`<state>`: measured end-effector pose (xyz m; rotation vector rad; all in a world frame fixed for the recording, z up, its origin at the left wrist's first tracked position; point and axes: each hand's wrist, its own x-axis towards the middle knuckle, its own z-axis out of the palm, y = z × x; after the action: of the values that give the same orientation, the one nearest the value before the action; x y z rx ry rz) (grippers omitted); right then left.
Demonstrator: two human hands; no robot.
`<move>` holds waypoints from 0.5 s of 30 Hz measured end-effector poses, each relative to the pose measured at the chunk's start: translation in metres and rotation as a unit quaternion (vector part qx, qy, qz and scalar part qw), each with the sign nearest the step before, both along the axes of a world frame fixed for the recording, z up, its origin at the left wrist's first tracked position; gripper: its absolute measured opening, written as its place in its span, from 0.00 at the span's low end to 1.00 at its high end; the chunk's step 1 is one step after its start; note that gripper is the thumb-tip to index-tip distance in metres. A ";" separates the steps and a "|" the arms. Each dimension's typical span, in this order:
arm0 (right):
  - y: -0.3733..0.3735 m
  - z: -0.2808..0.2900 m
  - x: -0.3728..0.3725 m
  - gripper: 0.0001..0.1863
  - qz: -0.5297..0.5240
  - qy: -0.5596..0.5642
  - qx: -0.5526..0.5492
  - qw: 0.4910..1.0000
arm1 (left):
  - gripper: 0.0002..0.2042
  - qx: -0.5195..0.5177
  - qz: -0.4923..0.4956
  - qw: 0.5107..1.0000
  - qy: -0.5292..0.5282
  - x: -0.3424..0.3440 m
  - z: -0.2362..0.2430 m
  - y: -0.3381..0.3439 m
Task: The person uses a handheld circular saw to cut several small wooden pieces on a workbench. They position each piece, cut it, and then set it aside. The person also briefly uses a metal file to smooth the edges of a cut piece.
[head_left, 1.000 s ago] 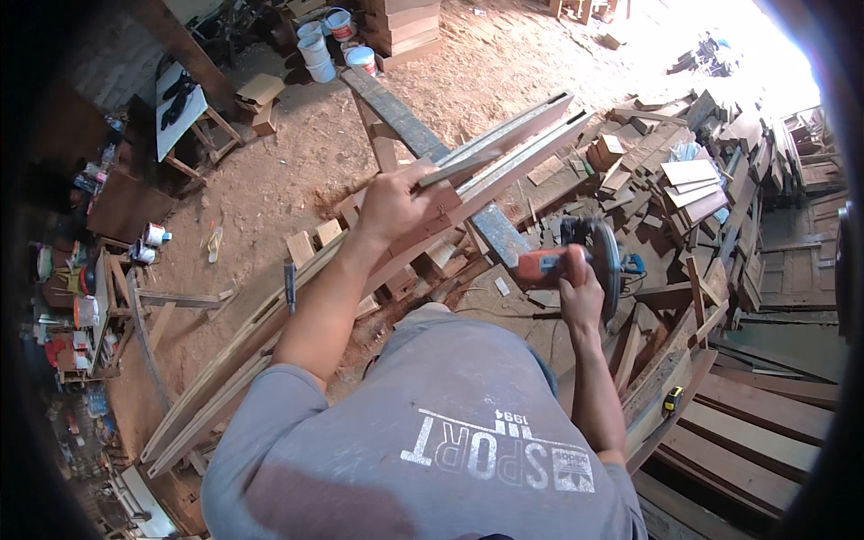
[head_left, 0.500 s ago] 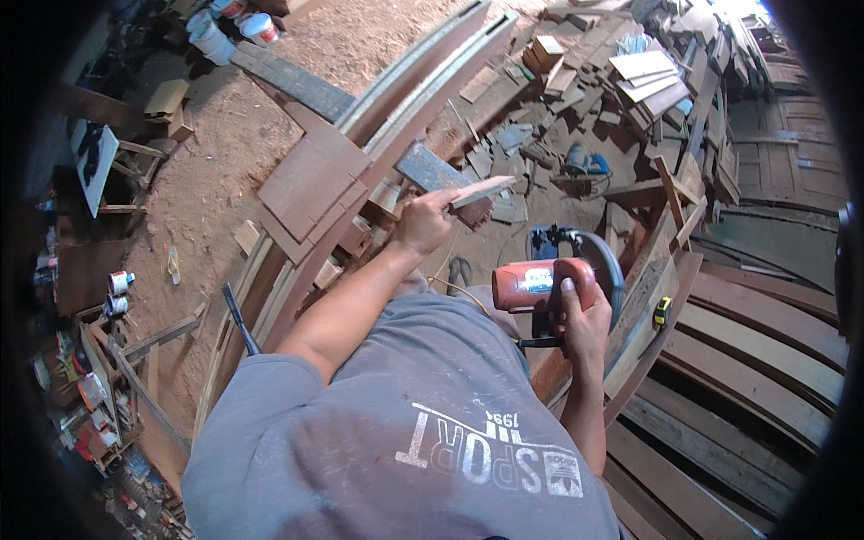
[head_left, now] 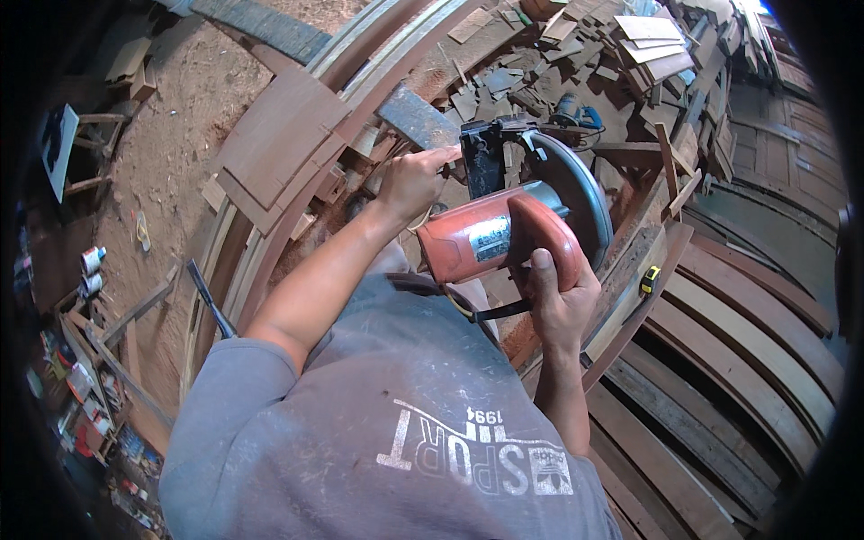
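Observation:
My right hand (head_left: pixel 562 301) grips the rear handle of an orange-red circular saw (head_left: pixel 468 243), thumb on top. The saw's round metal blade guard (head_left: pixel 576 193) faces right, and its dark base plate (head_left: pixel 483 162) points away from me. At the left of that plate is my left hand (head_left: pixel 412 187), its fingers closed in a pinch. The small flat piece of wood it held a moment ago is now mostly hidden behind the saw. A cable runs from the back of the saw past my waist.
Long curved wooden beams (head_left: pixel 378 67) stretch beyond my left arm, with flat brown boards (head_left: pixel 279 148) lying over them. Offcuts (head_left: pixel 504 85) cover the ground ahead, near a blue power tool (head_left: pixel 576 112). A yellow tape measure (head_left: pixel 650 280) lies on a beam at right, beside stacked planks (head_left: pixel 738 337).
The saw has risen and swung left in my right hand, closer to my left hand, and it now covers most of the wood piece. My view has shifted slightly.

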<state>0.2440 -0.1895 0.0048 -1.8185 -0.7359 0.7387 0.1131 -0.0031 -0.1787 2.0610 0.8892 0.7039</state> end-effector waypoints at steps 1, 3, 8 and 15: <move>0.002 -0.001 -0.002 0.23 0.000 0.013 -0.029 1.000 | 0.21 -0.005 0.005 1.000 -0.008 0.000 -0.006 -0.001; 0.006 -0.006 -0.004 0.23 0.035 -0.024 -0.026 0.999 | 0.21 -0.019 0.011 0.999 0.028 -0.002 -0.010 -0.003; 0.022 0.005 -0.013 0.24 0.039 0.025 -0.036 0.998 | 0.19 -0.016 -0.001 0.998 0.065 -0.001 -0.019 -0.001; 0.032 0.008 -0.015 0.25 0.069 0.006 -0.023 0.997 | 0.12 -0.017 -0.024 0.998 0.049 -0.006 -0.010 0.003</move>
<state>0.2288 -0.1571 0.0123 -1.8164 -0.8488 0.8610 0.1072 -0.0004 -0.1885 2.0948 0.8977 0.5635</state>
